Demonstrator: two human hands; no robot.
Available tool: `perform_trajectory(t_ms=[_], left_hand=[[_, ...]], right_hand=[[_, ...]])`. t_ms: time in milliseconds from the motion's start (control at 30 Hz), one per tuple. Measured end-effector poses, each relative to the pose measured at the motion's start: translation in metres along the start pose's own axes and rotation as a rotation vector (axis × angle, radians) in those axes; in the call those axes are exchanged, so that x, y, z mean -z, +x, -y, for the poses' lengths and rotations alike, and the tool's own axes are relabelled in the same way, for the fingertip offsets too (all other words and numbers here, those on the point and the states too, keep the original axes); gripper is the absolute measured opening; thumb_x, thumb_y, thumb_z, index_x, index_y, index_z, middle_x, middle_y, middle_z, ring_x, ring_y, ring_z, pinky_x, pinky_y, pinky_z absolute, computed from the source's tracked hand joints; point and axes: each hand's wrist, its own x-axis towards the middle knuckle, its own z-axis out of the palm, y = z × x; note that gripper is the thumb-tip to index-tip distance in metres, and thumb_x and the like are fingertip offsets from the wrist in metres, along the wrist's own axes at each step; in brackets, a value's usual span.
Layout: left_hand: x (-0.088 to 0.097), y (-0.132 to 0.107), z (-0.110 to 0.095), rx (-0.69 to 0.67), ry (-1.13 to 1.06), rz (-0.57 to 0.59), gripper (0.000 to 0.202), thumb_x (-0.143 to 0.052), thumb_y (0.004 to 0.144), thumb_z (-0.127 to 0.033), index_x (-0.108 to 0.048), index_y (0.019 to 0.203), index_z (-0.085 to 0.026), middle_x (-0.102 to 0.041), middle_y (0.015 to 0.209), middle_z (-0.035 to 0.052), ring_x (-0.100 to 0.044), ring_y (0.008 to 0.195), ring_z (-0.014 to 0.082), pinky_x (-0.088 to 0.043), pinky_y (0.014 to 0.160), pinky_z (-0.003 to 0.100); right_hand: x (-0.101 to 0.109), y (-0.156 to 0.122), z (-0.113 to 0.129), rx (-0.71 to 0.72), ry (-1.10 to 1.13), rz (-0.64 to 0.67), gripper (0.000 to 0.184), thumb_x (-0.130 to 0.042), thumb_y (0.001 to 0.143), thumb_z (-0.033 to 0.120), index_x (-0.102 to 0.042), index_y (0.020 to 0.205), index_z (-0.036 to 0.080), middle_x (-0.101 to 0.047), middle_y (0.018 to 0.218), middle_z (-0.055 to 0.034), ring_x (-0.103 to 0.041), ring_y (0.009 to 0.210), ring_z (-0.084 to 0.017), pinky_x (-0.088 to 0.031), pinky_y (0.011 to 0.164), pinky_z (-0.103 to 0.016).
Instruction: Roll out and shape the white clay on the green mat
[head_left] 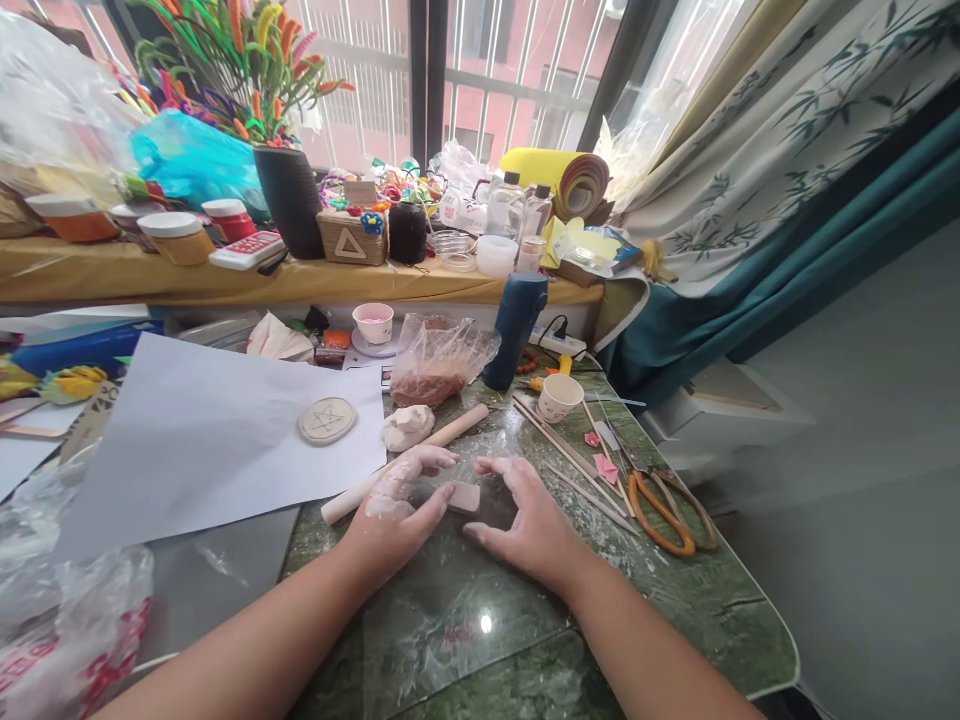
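A small pale clay slab (465, 498) with rounded corners lies on the green marbled tabletop between my hands. My left hand (397, 500), dusted with white powder, curves around its left side. That hand's fingers are apart from the thumb, and the thumb tip is at the slab's edge; whether it presses on it I cannot tell. On the other side my right hand (529, 520) is open, thumb and fingers spread, a small gap from the slab. Just beyond are a wooden rolling pin (457, 428) and a lump of white clay (407, 427).
A round clay disc (328, 420) with a star drawn on it rests on white paper (225, 440) at left. Behind stand a bag of brown clay (435, 375), a blue bottle (516, 330) and a paper cup (561, 398). Wooden sticks (562, 450) and orange-handled scissors (664, 515) lie at right.
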Motion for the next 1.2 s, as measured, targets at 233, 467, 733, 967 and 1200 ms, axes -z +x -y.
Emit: perform_trajectory(t_ms=[233,467,733,967,1200], left_hand=[[0.001,0.002,-0.008,-0.09,0.068,0.18,0.033,-0.067,0.09,-0.022,-0.063,0.123,-0.027,-0.068,0.127,0.0067,-0.063,0.122,0.0262,-0.049,0.108,0.045],[0.001,0.0,-0.003,0.008,0.03,0.188,0.028,-0.067,0.091,-0.026,-0.064,0.119,-0.026,-0.071,0.116,0.0059,-0.067,0.111,0.0255,-0.054,0.101,0.043],[-0.001,0.002,-0.001,0.078,-0.128,-0.008,0.021,-0.059,0.096,-0.031,-0.063,0.116,-0.027,-0.068,0.117,0.0071,-0.064,0.112,0.0258,-0.054,0.097,0.043],[-0.002,0.003,0.007,0.138,-0.179,-0.051,0.018,-0.06,0.096,-0.038,-0.064,0.111,-0.029,-0.068,0.113,0.0061,-0.062,0.113,0.0277,-0.05,0.101,0.047],[-0.003,0.003,0.006,0.149,-0.192,-0.063,0.017,-0.058,0.097,-0.037,-0.064,0.11,-0.027,-0.068,0.113,0.007,-0.061,0.116,0.0279,-0.05,0.101,0.046]], right_hand=[[-0.006,0.0,0.006,0.143,0.015,-0.071,0.042,-0.07,0.082,0.018,-0.059,0.121,0.025,-0.068,0.114,-0.0078,-0.064,0.109,-0.027,-0.052,0.099,-0.047],[0.0,-0.001,0.012,0.145,0.142,-0.096,0.034,-0.068,0.086,0.02,-0.06,0.118,0.026,-0.067,0.111,-0.006,-0.066,0.105,-0.024,-0.055,0.096,-0.041],[0.01,-0.001,0.011,0.25,0.11,-0.397,0.035,-0.059,0.094,0.019,-0.057,0.128,0.028,-0.061,0.126,-0.0115,-0.061,0.119,-0.028,-0.053,0.101,-0.051],[-0.009,0.01,-0.001,0.135,-0.078,-0.032,0.065,-0.076,0.085,0.032,-0.049,0.143,0.024,-0.061,0.137,-0.0129,-0.057,0.129,-0.032,-0.047,0.11,-0.054],[-0.005,0.003,0.008,0.229,0.031,-0.264,0.039,-0.062,0.094,0.022,-0.054,0.131,0.027,-0.066,0.121,-0.0092,-0.063,0.116,-0.028,-0.052,0.102,-0.05]])
